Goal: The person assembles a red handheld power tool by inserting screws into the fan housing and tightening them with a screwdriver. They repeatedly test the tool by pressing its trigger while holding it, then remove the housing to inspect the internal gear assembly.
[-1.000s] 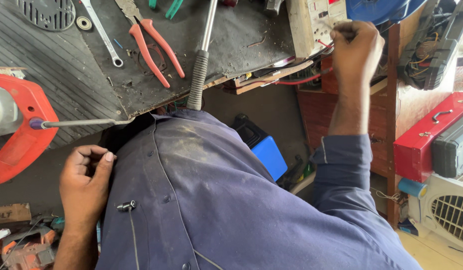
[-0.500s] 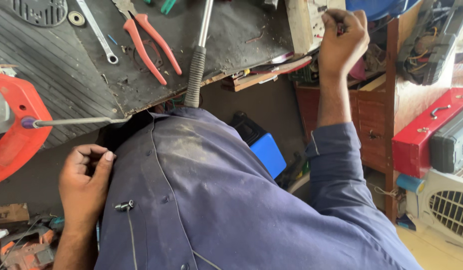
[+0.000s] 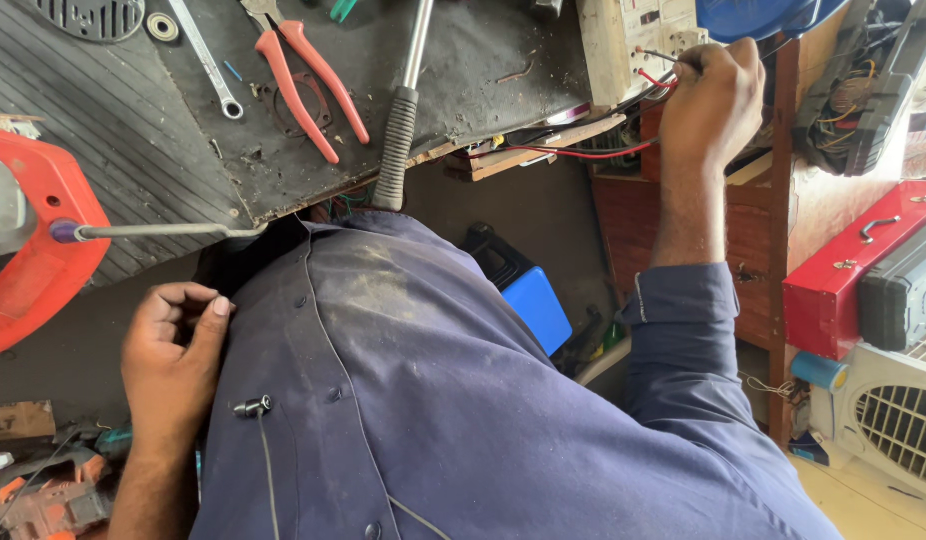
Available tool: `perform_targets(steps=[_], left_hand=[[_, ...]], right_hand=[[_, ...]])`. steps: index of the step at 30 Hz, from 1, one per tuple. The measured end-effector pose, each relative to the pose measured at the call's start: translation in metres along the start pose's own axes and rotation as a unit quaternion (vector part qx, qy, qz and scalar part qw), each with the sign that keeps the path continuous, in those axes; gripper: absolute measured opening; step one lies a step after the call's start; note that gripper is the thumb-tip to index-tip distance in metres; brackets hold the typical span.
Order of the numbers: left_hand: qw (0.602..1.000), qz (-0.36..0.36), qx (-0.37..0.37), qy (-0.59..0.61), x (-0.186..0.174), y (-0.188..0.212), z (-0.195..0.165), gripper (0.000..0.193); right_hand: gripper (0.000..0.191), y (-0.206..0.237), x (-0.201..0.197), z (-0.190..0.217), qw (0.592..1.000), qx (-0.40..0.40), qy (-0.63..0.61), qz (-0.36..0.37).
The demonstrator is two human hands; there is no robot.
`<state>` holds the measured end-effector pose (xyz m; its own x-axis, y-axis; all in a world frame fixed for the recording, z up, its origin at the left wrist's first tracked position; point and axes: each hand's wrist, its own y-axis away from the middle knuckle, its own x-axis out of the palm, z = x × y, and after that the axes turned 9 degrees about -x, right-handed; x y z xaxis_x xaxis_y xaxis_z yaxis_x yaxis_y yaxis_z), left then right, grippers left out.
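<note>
My right hand (image 3: 713, 100) reaches up to a white socket board (image 3: 633, 40) at the back right of the workbench. Its fingers pinch thin red and black wire ends (image 3: 655, 66) against the board's side. A red wire (image 3: 563, 152) trails from there along the bench edge. My left hand (image 3: 173, 365) rests low at the left beside my dark blue shirt (image 3: 433, 400), fingers curled in, nothing visible in it.
On the ribbed dark bench mat (image 3: 113, 150) lie red-handled pliers (image 3: 303, 75), a spanner (image 3: 205, 62) and a tool with a grey grip (image 3: 398, 130). An orange tool (image 3: 38, 240) sits left. A red toolbox (image 3: 848, 270), a blue box (image 3: 538, 305) and a white grille (image 3: 898, 420) are nearby.
My right hand has moved up and slightly left, closer to the white socket board, with the wires in its fingers. The left hand has stayed where it was.
</note>
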<state>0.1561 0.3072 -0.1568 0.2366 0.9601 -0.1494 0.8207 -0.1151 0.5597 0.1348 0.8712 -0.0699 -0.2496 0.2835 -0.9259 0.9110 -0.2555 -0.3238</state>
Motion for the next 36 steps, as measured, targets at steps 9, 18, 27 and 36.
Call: perform_targets(steps=[9,18,27,36], left_hand=[[1.000,0.003,0.006,0.014,-0.002,0.005,-0.002,0.015],[1.000,-0.007,-0.008,0.022,-0.004,0.006,0.003,0.015],[0.999,0.001,-0.009,0.034,-0.002,0.003,0.003,0.015],[1.000,-0.003,-0.016,0.011,-0.002,0.006,-0.006,0.014]], right_hand=[[0.010,-0.011,0.004,-0.010,0.992,-0.091,0.087,0.028],[0.003,-0.026,0.019,-0.009,0.984,-0.167,0.028,0.056],[0.011,-0.019,0.014,-0.002,0.990,-0.136,-0.030,0.020],[0.011,0.003,0.018,0.029,0.994,-0.060,-0.077,-0.047]])
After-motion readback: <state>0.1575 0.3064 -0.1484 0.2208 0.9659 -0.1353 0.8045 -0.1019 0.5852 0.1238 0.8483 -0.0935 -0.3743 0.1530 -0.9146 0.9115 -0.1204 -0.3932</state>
